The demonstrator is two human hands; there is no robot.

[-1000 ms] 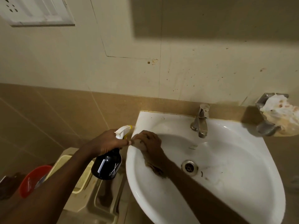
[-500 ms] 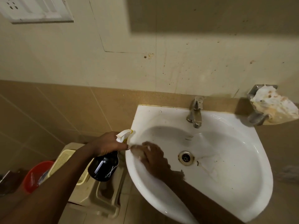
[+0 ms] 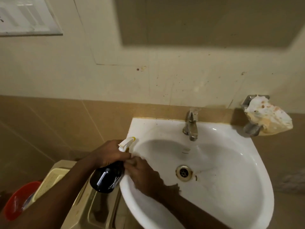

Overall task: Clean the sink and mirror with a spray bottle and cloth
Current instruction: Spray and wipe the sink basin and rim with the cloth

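Observation:
A white corner sink (image 3: 231, 187) is fixed to the tiled wall, with a metal tap (image 3: 190, 125) at the back and a drain (image 3: 183, 173) in the bowl. My left hand (image 3: 110, 154) grips a black spray bottle (image 3: 107, 179) by its white trigger head, just outside the sink's left rim. My right hand (image 3: 142, 176) presses down on the inner left rim, fingers curled over a small pale cloth (image 3: 132, 161) that is mostly hidden. Faint dark marks lie right of the drain. No mirror glass is in view.
A metal wall holder with a stained pale rag (image 3: 267, 116) sits right of the sink. Below left stand a beige plastic stool (image 3: 79, 212), a cream basket (image 3: 52, 179) and a red bucket (image 3: 18, 200). A white switch plate (image 3: 24, 15) is at top left.
My right hand has slid along the sink's left rim toward me, from beside the bottle's nozzle to below it. My left hand still holds the bottle in about the same place.

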